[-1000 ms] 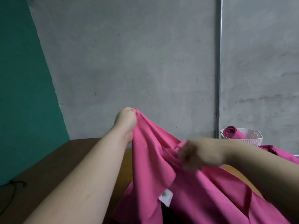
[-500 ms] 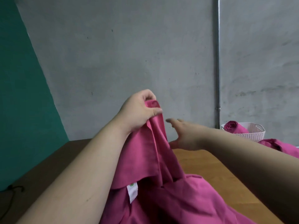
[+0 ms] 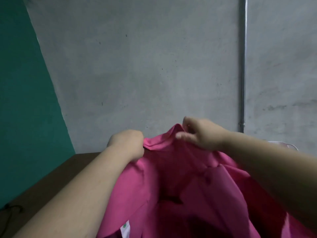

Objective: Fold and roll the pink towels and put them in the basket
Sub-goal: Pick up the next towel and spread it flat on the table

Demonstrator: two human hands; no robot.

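Right hand (image 3: 202, 134) was open and clear of the cloth half a second ago; now it's on the top edge of the pink towel (image 3: 171, 177), thumb and fingers curled in a pinch. It's motion-blurred, so exactly how much fabric it has is hard to say. Left hand (image 3: 127, 143) has dropped from its higher hold and sits level with the right, fist closed around the edge's left end. Both hands now share one edge, near each other with a short slack span between. Read: grab done, next is pulling the edge apart to spread the towel; no fold started. Towel is held up in front of the person over the wooden table (image 3: 51, 177), hanging bunched with deep creases and a dark hollow in the middle, not flat. White care label (image 3: 125, 229) shows at the bottom left hem. Only a sliver of the white basket (image 3: 291, 146) rim shows behind the right forearm, well apart from the held edge.
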